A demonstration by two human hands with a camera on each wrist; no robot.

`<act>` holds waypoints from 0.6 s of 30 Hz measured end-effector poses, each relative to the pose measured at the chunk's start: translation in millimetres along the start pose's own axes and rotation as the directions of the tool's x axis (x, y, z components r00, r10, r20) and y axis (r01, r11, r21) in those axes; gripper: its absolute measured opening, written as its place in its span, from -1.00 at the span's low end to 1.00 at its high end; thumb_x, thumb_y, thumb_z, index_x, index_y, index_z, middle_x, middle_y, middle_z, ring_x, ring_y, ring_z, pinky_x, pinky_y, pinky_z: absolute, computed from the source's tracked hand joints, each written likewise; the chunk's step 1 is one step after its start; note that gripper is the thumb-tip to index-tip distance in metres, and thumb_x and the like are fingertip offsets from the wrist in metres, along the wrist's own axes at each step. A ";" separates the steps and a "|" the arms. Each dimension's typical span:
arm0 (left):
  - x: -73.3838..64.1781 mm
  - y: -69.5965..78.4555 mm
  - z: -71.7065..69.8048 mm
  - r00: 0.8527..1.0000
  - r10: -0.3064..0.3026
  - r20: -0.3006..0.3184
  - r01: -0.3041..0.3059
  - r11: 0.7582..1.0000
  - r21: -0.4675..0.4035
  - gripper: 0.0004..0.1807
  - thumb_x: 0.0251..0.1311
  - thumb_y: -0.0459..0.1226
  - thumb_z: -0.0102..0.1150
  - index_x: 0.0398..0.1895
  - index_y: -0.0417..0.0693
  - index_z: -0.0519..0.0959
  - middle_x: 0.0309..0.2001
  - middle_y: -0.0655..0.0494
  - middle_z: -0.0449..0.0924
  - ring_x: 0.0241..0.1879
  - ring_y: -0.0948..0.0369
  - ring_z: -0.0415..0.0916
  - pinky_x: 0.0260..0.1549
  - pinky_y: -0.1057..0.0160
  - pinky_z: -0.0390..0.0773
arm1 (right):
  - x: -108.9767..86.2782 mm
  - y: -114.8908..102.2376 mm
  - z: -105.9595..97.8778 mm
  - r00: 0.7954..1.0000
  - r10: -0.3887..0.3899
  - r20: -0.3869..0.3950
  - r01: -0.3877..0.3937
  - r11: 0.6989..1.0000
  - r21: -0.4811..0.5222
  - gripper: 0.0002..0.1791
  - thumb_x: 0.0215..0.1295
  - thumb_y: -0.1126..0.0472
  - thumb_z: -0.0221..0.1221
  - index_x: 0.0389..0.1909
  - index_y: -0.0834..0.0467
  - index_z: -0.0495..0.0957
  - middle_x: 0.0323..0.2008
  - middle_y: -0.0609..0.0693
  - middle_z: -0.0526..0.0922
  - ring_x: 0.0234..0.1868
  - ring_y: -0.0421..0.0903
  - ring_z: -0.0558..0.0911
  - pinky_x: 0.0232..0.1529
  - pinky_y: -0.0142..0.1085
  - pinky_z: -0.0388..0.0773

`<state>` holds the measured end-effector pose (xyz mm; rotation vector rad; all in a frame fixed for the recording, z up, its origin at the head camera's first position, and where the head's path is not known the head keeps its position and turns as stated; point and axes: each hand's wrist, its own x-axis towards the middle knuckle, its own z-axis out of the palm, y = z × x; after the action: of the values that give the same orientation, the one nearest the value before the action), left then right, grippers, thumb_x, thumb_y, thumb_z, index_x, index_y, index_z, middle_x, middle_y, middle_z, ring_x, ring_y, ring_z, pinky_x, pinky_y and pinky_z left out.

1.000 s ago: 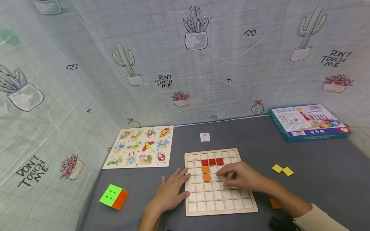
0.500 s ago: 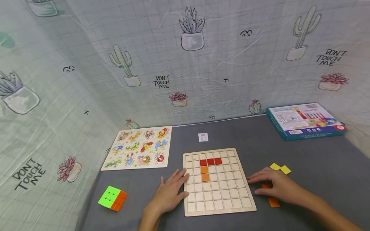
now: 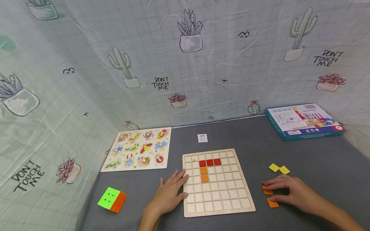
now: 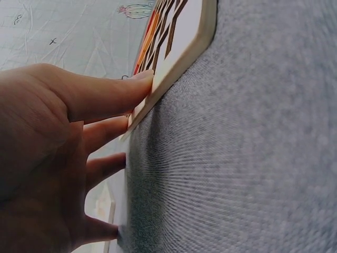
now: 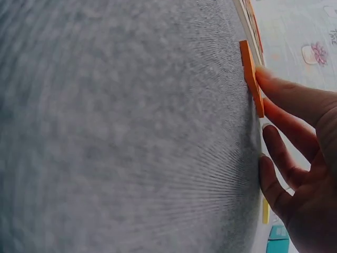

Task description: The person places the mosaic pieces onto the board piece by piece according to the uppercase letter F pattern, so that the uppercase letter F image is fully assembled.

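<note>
A wooden grid board (image 3: 219, 195) lies on the grey table, with three red tiles (image 3: 209, 162) in a row and two orange tiles (image 3: 204, 174) below the leftmost one. My left hand (image 3: 169, 194) rests at the board's left edge, thumb and fingertips touching its rim. To the right of the board, my right hand (image 3: 292, 191) is over two loose orange tiles (image 3: 273, 203). Its thumb touches the nearer one, also seen in the right wrist view as an orange tile (image 5: 249, 74). The index fingertip is at the farther tile (image 3: 267, 190), partly covering it.
Two yellow tiles (image 3: 279, 168) lie just beyond my right hand. A small printed card (image 3: 202, 138) is behind the board. At left are an insect puzzle board (image 3: 138, 152) and a puzzle cube (image 3: 112, 199). A teal game box (image 3: 304, 122) lies at back right.
My right hand has moved right, from above the grid board to the loose orange tiles on the table. My left hand has stayed at the board's edge. The head view has shifted slightly.
</note>
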<state>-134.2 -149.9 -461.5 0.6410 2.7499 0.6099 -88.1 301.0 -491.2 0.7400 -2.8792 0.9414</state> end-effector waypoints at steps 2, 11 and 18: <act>0.0 -0.4 0.4 1.000 0.002 -0.002 -0.002 1.000 0.002 -0.31 0.30 -0.09 0.30 0.50 0.11 0.38 0.60 0.15 0.22 0.59 -0.09 0.14 0.26 -0.71 -0.04 | 0.8 1.1 0.8 1.000 -0.013 -0.005 0.013 1.000 0.002 -0.67 0.09 -0.03 0.48 -0.08 -0.16 0.79 -0.05 -0.27 0.79 -0.02 -0.55 0.60 -0.09 -0.60 0.52; -0.3 -1.3 1.9 1.000 -0.005 -0.002 0.005 1.000 0.004 -0.32 0.32 -0.09 0.28 0.50 0.10 0.38 0.60 0.16 0.21 0.60 -0.08 0.14 0.27 -0.70 -0.04 | 5.3 0.4 0.8 0.998 -0.033 0.049 0.027 0.992 0.122 -0.77 0.18 0.08 0.43 -0.12 -0.12 0.78 -0.17 -0.30 0.73 -0.13 -0.49 0.61 -0.19 -0.52 0.58; -1.3 -0.1 0.0 1.000 0.003 -0.008 -0.003 1.000 -0.004 -0.32 0.30 -0.10 0.30 0.49 0.10 0.39 0.60 0.16 0.22 0.59 -0.08 0.15 0.26 -0.71 -0.03 | 7.6 -0.3 0.0 0.996 -0.074 0.053 0.064 0.983 0.174 -0.80 0.18 0.17 0.43 -0.15 -0.02 0.81 -0.19 -0.24 0.69 -0.16 -0.47 0.58 -0.22 -0.54 0.57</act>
<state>-133.1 -150.6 -461.3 0.6433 2.7554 0.6197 -94.8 297.5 -489.8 0.8884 -2.8259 1.1914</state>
